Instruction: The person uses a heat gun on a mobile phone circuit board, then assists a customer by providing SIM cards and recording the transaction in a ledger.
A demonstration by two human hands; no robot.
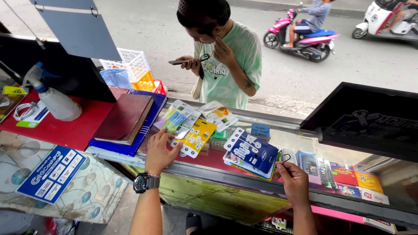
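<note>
Two hands rest on a glass desk [244, 180] with small packets spread on top. Inside the glass case sit little boxes: a red one [344, 174], a yellow one [368, 180] and a blue-grey one [310, 164]. A white basket [130, 63] and an orange basket [146, 82] stand at the back; a soft blue bag [115, 78] lies against them, and what is inside them cannot be seen.

The left hand [160, 152], with a black watch [145, 182] on its wrist, lies mostly open and flat. Its fingers [167, 135] touch a yellow packet [198, 137] and reach toward a blue and green packet [174, 117] just above it. It grips nothing.

The right hand [292, 178] is partly curled. Its fingertips [281, 167] pinch a thin black wire loop [286, 157]. Just to the left of this hand lies a dark blue packet with white shapes [252, 151], on top of other packets, close to the thumb but not held.

A red book [124, 117] and a white spray bottle [56, 102] are on the far left. Another person in a green shirt [226, 65] stands across the desk, looking at a phone [180, 62].
</note>
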